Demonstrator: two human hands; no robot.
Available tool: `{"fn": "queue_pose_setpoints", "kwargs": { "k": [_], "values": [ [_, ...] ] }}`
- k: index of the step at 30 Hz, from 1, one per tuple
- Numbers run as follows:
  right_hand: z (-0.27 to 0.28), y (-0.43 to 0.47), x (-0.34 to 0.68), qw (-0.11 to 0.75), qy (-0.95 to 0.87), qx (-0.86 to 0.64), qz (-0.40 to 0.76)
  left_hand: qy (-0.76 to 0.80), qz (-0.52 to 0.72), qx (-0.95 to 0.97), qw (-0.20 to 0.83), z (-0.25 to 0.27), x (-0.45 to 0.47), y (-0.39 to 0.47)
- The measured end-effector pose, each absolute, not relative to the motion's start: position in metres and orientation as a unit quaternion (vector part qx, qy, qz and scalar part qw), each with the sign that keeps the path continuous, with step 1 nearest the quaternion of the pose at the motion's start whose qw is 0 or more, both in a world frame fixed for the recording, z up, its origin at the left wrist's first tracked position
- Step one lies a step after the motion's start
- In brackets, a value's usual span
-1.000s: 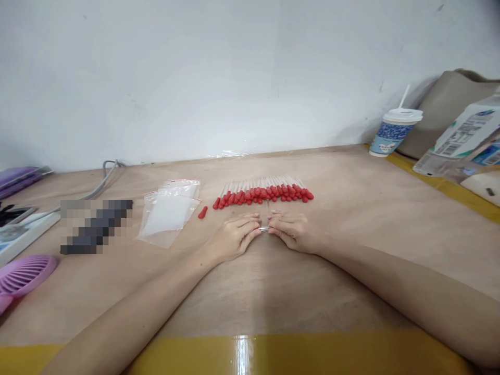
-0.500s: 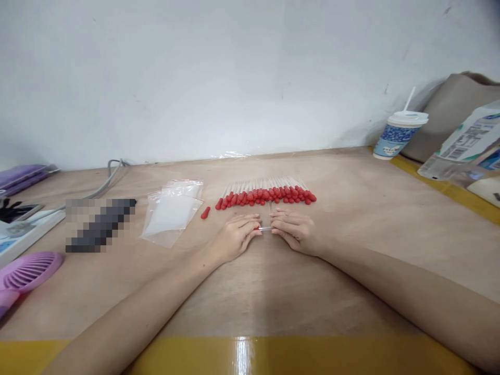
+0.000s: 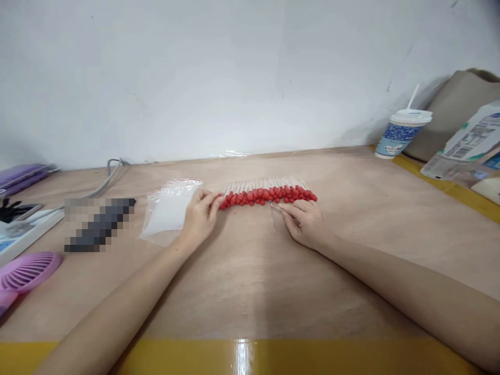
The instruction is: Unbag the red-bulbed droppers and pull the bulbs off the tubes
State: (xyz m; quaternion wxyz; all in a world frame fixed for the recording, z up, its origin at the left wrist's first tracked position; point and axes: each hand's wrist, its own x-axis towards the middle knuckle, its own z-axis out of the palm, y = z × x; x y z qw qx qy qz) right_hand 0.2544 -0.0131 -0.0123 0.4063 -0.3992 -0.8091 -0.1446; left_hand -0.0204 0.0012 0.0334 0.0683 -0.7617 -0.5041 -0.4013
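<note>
A row of glass droppers (image 3: 269,183) lies across the table, clear tubes toward the wall and red rubber bulbs (image 3: 261,194) toward me. My left hand (image 3: 202,214) is at the row's left end, fingers bent together against a red-bulbed dropper there; its fingers partly cover the bulb. Beside the middle of the row, the fingertips of my right hand (image 3: 304,221) pinch at the upper end of a thin clear glass tube (image 3: 273,224) that points toward me. Partly behind my left hand lie clear zip bags (image 3: 166,211).
To the left are a pixelated dark object (image 3: 101,225), a pink fan (image 3: 31,272), a grey cable (image 3: 103,186) and a purple packet (image 3: 23,177). A paper cup with a straw (image 3: 402,134) stands at the back right beside a plastic package (image 3: 469,138). Yellow tape (image 3: 187,357) runs along the near edge.
My hands have parted from around a red-ended glass tube. The left moved left and up to the row's end, covering where a loose red bulb lay. The right rose slightly to the clear tube.
</note>
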Motion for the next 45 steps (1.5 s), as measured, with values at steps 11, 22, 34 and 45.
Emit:
{"fn": "queue_pose_setpoints", "kwargs": {
  "k": [11,22,34,45],
  "values": [
    [-0.016,-0.006,0.252,0.399,-0.818,-0.404,-0.093,-0.704,-0.221,-0.662,-0.134,0.045,-0.072,0.024],
    [-0.004,-0.019,0.248,0.36,-0.844,-0.395,-0.043,-0.661,-0.231,-0.714,0.032,0.048,-0.058,0.016],
    [-0.004,-0.016,0.249,0.387,-0.807,-0.446,0.023,-0.599,-0.234,-0.765,0.018,0.042,-0.017,0.041],
    [-0.003,-0.015,0.248,0.421,-0.795,-0.431,0.074,-0.608,-0.266,-0.748,0.003,0.038,-0.009,0.044]
  ]
}}
